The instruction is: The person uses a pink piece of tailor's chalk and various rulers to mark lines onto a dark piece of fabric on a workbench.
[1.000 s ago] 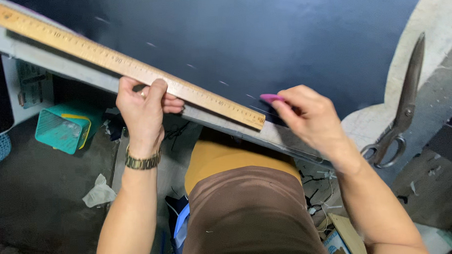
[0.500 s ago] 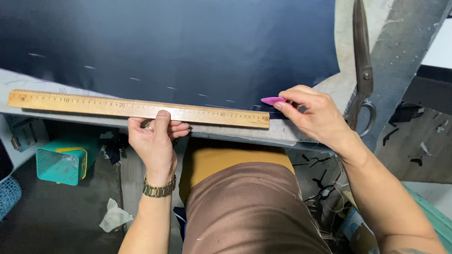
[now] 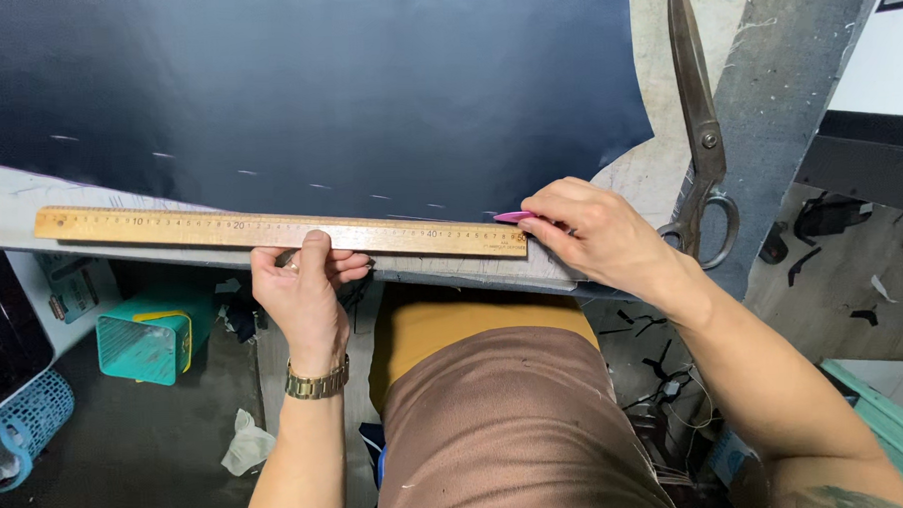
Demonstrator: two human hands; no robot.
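Observation:
A long wooden ruler (image 3: 221,230) lies along the near edge of a dark navy cloth (image 3: 316,88) spread on the grey table (image 3: 0,205). My left hand (image 3: 300,284) pinches the ruler near its middle, thumb on top. My right hand (image 3: 591,234) holds a flat pink piece of tailor's chalk (image 3: 513,217), its tip touching the cloth at the ruler's right end. Short white chalk dashes run across the cloth just above the ruler.
Large metal scissors (image 3: 699,125) lie on the table to the right of the cloth, handles toward me. Below the table stand a teal basket (image 3: 144,345), a blue basket (image 3: 17,424) and crumpled paper (image 3: 246,443) on the floor.
The ruler swung from a slant to lie nearly level along the cloth's near edge. My right hand with the chalk moved left to the ruler's right end. The view shifted too.

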